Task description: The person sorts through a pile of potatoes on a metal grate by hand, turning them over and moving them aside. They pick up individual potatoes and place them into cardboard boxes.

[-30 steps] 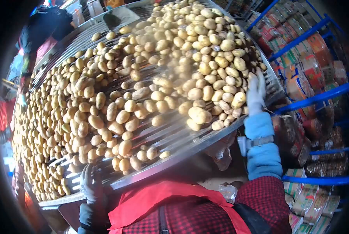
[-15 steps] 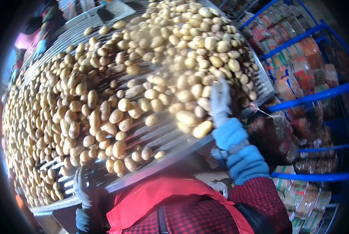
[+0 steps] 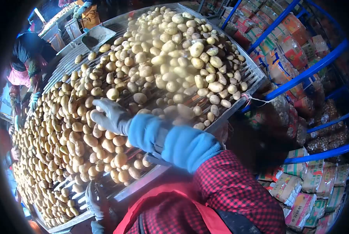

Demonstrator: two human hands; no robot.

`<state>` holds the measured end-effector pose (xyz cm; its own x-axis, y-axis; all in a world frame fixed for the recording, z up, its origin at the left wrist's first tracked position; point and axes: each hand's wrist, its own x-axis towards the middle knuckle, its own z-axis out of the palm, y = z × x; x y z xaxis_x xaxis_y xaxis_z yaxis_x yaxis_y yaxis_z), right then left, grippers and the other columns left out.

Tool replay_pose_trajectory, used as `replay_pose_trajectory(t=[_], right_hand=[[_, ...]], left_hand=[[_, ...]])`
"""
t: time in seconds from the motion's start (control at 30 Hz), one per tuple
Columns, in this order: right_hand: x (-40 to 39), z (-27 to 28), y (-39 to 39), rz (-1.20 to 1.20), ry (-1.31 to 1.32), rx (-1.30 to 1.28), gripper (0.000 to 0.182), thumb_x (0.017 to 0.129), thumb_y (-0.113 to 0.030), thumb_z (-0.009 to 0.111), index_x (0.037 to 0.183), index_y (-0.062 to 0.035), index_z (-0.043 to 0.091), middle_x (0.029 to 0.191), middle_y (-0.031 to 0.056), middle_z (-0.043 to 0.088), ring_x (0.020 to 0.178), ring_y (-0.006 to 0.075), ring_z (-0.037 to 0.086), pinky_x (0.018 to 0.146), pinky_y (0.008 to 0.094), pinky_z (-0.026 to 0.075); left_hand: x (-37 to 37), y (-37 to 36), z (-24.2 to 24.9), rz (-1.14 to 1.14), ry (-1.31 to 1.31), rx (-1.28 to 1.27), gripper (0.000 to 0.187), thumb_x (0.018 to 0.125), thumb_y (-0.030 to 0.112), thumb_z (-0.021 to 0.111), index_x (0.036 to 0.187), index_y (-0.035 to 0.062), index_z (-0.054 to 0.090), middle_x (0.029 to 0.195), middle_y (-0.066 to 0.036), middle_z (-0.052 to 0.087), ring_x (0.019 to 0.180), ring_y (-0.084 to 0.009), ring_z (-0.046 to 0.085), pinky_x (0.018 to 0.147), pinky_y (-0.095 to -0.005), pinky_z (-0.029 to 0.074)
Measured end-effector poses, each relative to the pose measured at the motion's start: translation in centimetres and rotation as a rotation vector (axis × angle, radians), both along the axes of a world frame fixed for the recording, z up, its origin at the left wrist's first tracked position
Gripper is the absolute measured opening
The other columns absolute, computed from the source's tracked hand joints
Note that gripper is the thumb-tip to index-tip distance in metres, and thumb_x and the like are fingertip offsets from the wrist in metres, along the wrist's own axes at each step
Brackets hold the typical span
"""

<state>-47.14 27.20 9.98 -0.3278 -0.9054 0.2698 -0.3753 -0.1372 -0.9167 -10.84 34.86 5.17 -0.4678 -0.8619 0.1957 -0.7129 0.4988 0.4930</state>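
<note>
A broad heap of potatoes (image 3: 77,128) covers a slatted metal table (image 3: 256,76). My right hand (image 3: 111,117), in a light grey glove with a blue sleeve cover above it, reaches over the middle of the heap. Its fingers are apart and slightly bent against potatoes, with none held in the grasp. At the table's near edge, my left hand (image 3: 94,199), also gloved, rests by the metal rim with its fingers stretched out, close to several potatoes. Part of that hand is in shadow.
A grey scoop-like tray (image 3: 98,36) lies at the table's far side. Another person (image 3: 26,64) stands to the left, gloved hands near the potatoes. On the right, a blue metal rack (image 3: 319,70) stands beside stacked packaged goods (image 3: 289,189). A white string (image 3: 256,99) hangs at the table corner.
My right hand has swept left from the table's right edge to the middle of the heap. Potatoes near the right front have shifted. The view has moved slightly; my left hand stays at the rim.
</note>
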Motion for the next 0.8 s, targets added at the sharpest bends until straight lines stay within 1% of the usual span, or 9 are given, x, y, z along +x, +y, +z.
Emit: replay_pose_trajectory(t=[0.13, 0.27, 0.33, 0.43, 0.47, 0.57, 0.63, 0.73, 0.8], right_hand=[[-4.9, 1.4, 6.3, -0.128, 0.081, -0.189, 0.046, 0.096, -0.023, 0.072, 0.137, -0.005, 0.06, 0.135, 0.0177, 0.063, 0.127, 0.0309, 0.061, 0.109, 0.0399, 0.047], [-21.4, 2.5, 15.8, -0.701, -0.004, -0.306, 0.043, 0.104, -0.02, 0.061, 0.142, -0.0014, 0.054, 0.135, 0.0166, 0.063, 0.122, 0.0263, 0.059, 0.107, 0.0384, 0.047], [-30.1, 3.6, 22.3, -0.937, 0.318, -0.065, 0.054, 0.105, -0.035, 0.056, 0.147, -0.0013, 0.049, 0.149, 0.0202, 0.053, 0.133, 0.0308, 0.053, 0.109, 0.039, 0.045], [-37.4, 4.1, 28.6, -1.194, 0.15, 0.281, 0.058, 0.105, -0.046, 0.049, 0.154, -0.0156, 0.044, 0.158, 0.0198, 0.043, 0.144, 0.0359, 0.043, 0.119, 0.0414, 0.035], [-42.5, 1.1, 30.8, -1.205, 0.334, 0.495, 0.054, 0.109, -0.044, 0.039, 0.157, -0.0178, 0.041, 0.163, 0.0164, 0.038, 0.149, 0.0331, 0.036, 0.122, 0.0384, 0.031], [-53.2, -8.4, 31.7, -1.074, 0.095, 0.18, 0.072, 0.1, -0.058, 0.056, 0.153, -0.0111, 0.044, 0.155, 0.0149, 0.049, 0.143, 0.0318, 0.046, 0.116, 0.0388, 0.037], [-43.9, 0.8, 27.4, -1.146, 0.141, 0.571, 0.07, 0.106, -0.05, 0.049, 0.159, -0.0058, 0.036, 0.163, 0.011, 0.04, 0.149, 0.0205, 0.038, 0.119, 0.0306, 0.033], [-49.2, -3.1, 27.7, -1.045, -0.1, 0.25, 0.065, 0.101, -0.05, 0.063, 0.148, -0.0071, 0.05, 0.156, 0.0158, 0.049, 0.145, 0.0243, 0.045, 0.116, 0.0324, 0.036], [-47.9, -2.7, 26.5, -1.064, -0.031, 0.329, 0.073, 0.099, -0.06, 0.057, 0.146, -0.0053, 0.053, 0.149, 0.0181, 0.055, 0.14, 0.0284, 0.049, 0.116, 0.0354, 0.036]], left_hand=[[-0.5, 0.2, 1.3, -0.018, -0.016, 0.02, 0.034, 0.101, 0.01, 0.06, 0.134, -0.0008, 0.063, 0.126, -0.02, 0.069, 0.115, -0.0338, 0.066, 0.101, -0.0432, 0.05], [-0.9, 0.4, 1.3, -0.006, 0.02, 0.058, 0.035, 0.098, 0.009, 0.06, 0.13, -0.0037, 0.063, 0.123, -0.022, 0.068, 0.114, -0.0385, 0.065, 0.101, -0.046, 0.05], [-0.8, 0.2, 1.4, 0.006, 0.033, 0.111, 0.036, 0.099, 0.009, 0.059, 0.133, -0.0022, 0.063, 0.125, -0.021, 0.068, 0.115, -0.0356, 0.065, 0.101, -0.044, 0.05], [-0.5, 0.1, 0.6, 0.028, -0.012, 0.089, 0.035, 0.1, 0.008, 0.059, 0.134, -0.0023, 0.063, 0.127, -0.019, 0.069, 0.117, -0.0329, 0.066, 0.102, -0.0421, 0.05], [-0.4, 0.0, 0.7, 0.014, -0.048, 0.068, 0.035, 0.1, 0.008, 0.059, 0.133, -0.0025, 0.063, 0.127, -0.019, 0.069, 0.118, -0.0329, 0.066, 0.102, -0.0421, 0.05], [2.1, 0.0, -2.6, 0.109, -0.09, 0.092, 0.037, 0.095, 0.007, 0.057, 0.13, -0.0031, 0.063, 0.122, -0.021, 0.069, 0.113, -0.0376, 0.065, 0.1, -0.0454, 0.05], [0.9, 0.0, -0.9, 0.059, -0.096, 0.064, 0.035, 0.098, 0.007, 0.058, 0.131, -0.0026, 0.063, 0.124, -0.02, 0.069, 0.115, -0.0351, 0.066, 0.101, -0.0438, 0.05], [-0.5, -0.1, 0.9, 0.018, -0.081, 0.074, 0.035, 0.099, 0.006, 0.059, 0.133, -0.0018, 0.063, 0.126, -0.019, 0.069, 0.115, -0.0336, 0.066, 0.101, -0.0423, 0.051], [-0.6, -0.3, 0.5, 0.026, -0.064, 0.085, 0.035, 0.099, 0.006, 0.059, 0.133, -0.0015, 0.063, 0.125, -0.02, 0.069, 0.114, -0.034, 0.067, 0.1, -0.0424, 0.051]])
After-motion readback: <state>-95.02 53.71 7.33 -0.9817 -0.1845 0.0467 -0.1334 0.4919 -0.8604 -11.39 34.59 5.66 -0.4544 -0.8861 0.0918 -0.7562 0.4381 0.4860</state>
